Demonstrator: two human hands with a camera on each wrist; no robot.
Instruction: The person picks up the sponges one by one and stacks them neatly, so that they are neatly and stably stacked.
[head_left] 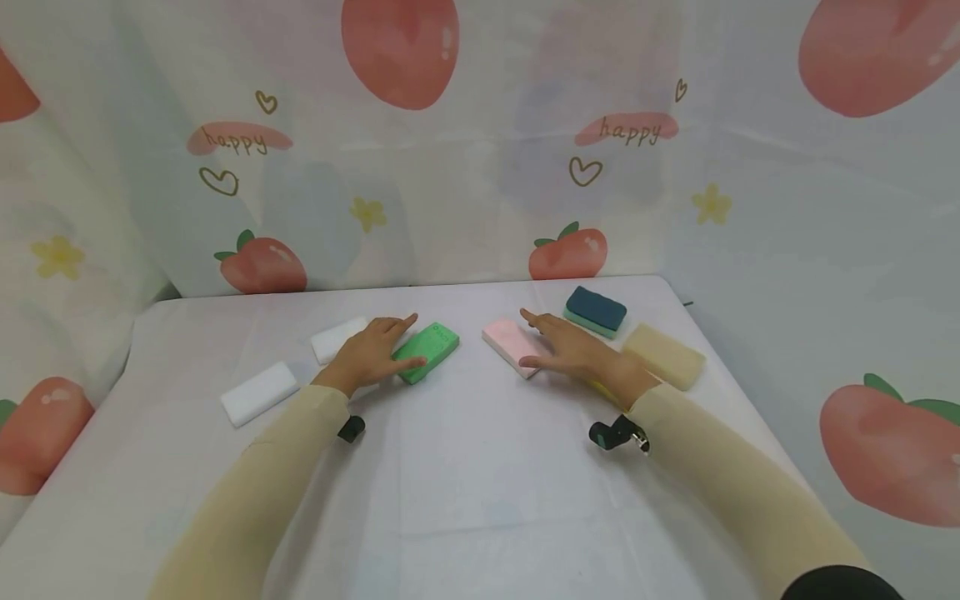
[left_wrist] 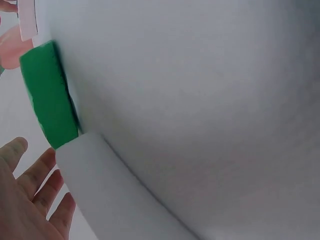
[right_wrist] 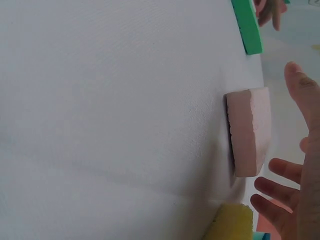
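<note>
My left hand (head_left: 367, 354) hovers beside a green sponge (head_left: 433, 348), thumb and fingers spread and straight, the thumb overlapping the sponge in the head view. In the left wrist view the fingers lie past the green sponge (left_wrist: 49, 95) and a white sponge (left_wrist: 115, 190). My right hand (head_left: 573, 350) is held over the end of a pink sponge (head_left: 512, 343), its fingers also spread. The right wrist view shows the pink sponge (right_wrist: 245, 132) lying on the cloth, apart from the thumb. Neither hand grips anything.
Two white sponges (head_left: 259, 393) lie left of the left hand. Past the right hand are a dark blue and green sponge (head_left: 596, 310) and a beige sponge (head_left: 673, 357). A yellow sponge (right_wrist: 231, 222) is mostly hidden under the right wrist. A patterned curtain (head_left: 465, 192) stands behind the white-covered table (head_left: 480, 500).
</note>
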